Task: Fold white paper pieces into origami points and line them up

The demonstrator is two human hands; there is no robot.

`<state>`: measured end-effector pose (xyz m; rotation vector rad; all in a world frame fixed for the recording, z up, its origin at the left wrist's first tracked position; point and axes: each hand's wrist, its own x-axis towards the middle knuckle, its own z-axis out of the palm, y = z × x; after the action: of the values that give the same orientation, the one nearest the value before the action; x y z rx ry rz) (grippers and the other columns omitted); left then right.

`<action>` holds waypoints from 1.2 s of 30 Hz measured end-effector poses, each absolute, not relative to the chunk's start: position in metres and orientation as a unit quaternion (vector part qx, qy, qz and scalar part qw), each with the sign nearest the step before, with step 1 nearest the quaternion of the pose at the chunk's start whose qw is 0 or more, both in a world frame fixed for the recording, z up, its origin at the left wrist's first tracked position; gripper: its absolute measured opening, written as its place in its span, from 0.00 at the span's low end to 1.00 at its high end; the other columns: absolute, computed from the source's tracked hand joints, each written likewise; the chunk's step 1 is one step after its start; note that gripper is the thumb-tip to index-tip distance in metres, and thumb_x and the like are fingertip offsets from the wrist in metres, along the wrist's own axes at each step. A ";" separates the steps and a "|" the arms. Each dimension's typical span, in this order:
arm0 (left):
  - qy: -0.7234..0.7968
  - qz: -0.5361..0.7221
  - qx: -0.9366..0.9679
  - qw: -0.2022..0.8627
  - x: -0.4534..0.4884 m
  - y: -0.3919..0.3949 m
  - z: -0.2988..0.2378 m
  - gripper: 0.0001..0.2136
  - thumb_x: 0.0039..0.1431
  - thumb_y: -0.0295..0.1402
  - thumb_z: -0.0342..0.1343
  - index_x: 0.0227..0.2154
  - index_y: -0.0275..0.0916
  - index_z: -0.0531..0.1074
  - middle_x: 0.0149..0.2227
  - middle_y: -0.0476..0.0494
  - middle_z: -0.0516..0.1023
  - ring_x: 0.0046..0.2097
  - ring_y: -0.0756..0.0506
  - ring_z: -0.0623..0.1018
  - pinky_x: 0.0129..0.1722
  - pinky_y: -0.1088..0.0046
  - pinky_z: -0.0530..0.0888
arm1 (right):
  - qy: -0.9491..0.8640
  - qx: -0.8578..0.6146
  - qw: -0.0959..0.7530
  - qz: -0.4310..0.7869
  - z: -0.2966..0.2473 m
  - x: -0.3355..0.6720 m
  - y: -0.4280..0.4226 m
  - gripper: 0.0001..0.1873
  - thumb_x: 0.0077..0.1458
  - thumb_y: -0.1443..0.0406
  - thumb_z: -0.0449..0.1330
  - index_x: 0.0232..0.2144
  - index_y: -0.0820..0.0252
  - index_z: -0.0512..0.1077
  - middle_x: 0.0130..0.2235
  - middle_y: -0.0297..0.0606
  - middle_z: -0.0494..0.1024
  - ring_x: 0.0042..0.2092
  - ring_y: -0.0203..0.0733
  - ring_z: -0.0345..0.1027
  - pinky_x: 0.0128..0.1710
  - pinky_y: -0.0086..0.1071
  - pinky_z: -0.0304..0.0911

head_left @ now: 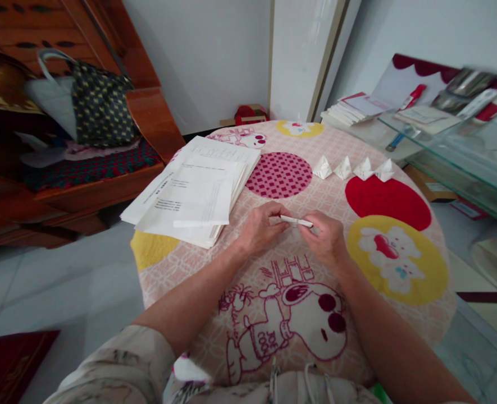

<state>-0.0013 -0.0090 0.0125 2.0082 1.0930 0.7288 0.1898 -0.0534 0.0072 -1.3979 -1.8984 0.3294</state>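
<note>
Between my two hands, a small folded piece of white paper is held just above the table, its edge turned towards me. My left hand pinches its left end between thumb and finger. On the other end, my right hand has a similar pinch. Beyond my right hand several small folded white paper shapes stand in a row on the cloth. A stack of printed paper sheets lies to the left of my left hand, with a narrow strip at its near edge.
A patterned cloth covers the round table. On the right stands a glass shelf with a red marker, metal bowls and papers. To the left, a wooden bench carries a dark patterned bag.
</note>
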 end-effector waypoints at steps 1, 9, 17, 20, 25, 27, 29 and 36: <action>0.416 0.307 0.787 0.337 -0.002 -0.009 0.014 0.04 0.57 0.26 0.57 0.35 0.38 0.74 0.38 0.46 0.79 0.42 0.47 0.76 0.45 0.70 0.72 | -0.764 -0.529 0.357 0.089 0.007 0.190 -0.053 0.10 0.57 0.70 0.54 0.27 0.60 0.73 0.31 0.42 0.75 0.36 0.43 0.67 0.38 0.34 0.62; 0.299 0.278 0.884 0.228 -0.012 -0.007 0.009 0.09 0.51 0.19 0.54 0.34 0.37 0.71 0.34 0.46 0.76 0.38 0.47 0.74 0.41 0.70 0.70 | -0.873 -0.435 0.205 -0.086 0.000 0.180 -0.057 0.15 0.61 0.75 0.51 0.29 0.62 0.75 0.31 0.44 0.73 0.36 0.46 0.62 0.36 0.37 0.58; 0.261 0.123 0.937 0.198 -0.018 -0.014 0.011 0.07 0.53 0.23 0.58 0.36 0.36 0.71 0.37 0.45 0.76 0.38 0.47 0.74 0.38 0.72 0.69 | -0.876 -0.439 0.156 0.125 0.003 0.182 -0.068 0.09 0.57 0.75 0.58 0.28 0.62 0.75 0.36 0.42 0.74 0.40 0.43 0.67 0.40 0.34 0.62; 0.282 0.116 0.930 0.206 -0.018 -0.014 0.012 0.05 0.54 0.24 0.58 0.34 0.36 0.73 0.34 0.47 0.78 0.35 0.49 0.74 0.35 0.73 0.67 | -0.855 -0.442 0.177 0.205 0.010 0.190 -0.065 0.11 0.58 0.75 0.57 0.27 0.61 0.75 0.35 0.40 0.74 0.39 0.41 0.68 0.39 0.33 0.61; 0.330 0.115 0.906 0.239 -0.019 -0.007 0.008 0.03 0.54 0.25 0.59 0.29 0.37 0.77 0.29 0.48 0.79 0.31 0.50 0.74 0.31 0.74 0.64 | -0.816 -0.464 0.214 0.270 0.013 0.198 -0.060 0.11 0.59 0.71 0.59 0.25 0.61 0.77 0.32 0.39 0.75 0.34 0.39 0.68 0.36 0.33 0.60; 0.356 0.126 0.890 0.256 -0.019 -0.003 0.007 0.04 0.56 0.28 0.59 0.28 0.37 0.78 0.28 0.47 0.80 0.30 0.50 0.74 0.30 0.74 0.63 | -0.803 -0.482 0.219 0.274 0.013 0.200 -0.059 0.11 0.59 0.69 0.59 0.25 0.61 0.78 0.31 0.38 0.75 0.33 0.39 0.67 0.34 0.33 0.59; 0.379 0.130 0.874 0.276 -0.019 -0.001 0.007 0.06 0.57 0.30 0.59 0.28 0.37 0.79 0.28 0.47 0.80 0.30 0.51 0.74 0.30 0.74 0.63 | -0.793 -0.503 0.219 0.265 0.013 0.200 -0.058 0.11 0.58 0.68 0.60 0.24 0.61 0.78 0.29 0.38 0.75 0.32 0.39 0.67 0.34 0.33 0.58; 0.433 0.127 0.838 0.308 -0.015 -0.001 0.009 0.08 0.59 0.32 0.58 0.27 0.37 0.79 0.23 0.49 0.77 0.26 0.52 0.70 0.29 0.73 0.60 | -0.739 -0.570 0.194 0.303 0.010 0.202 -0.055 0.10 0.55 0.65 0.59 0.25 0.61 0.77 0.25 0.35 0.76 0.28 0.38 0.65 0.29 0.31 0.54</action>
<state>-0.0149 -0.0005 0.0092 2.2149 1.1445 0.3367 0.2022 -0.0547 0.0098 -1.5974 -2.0711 0.8508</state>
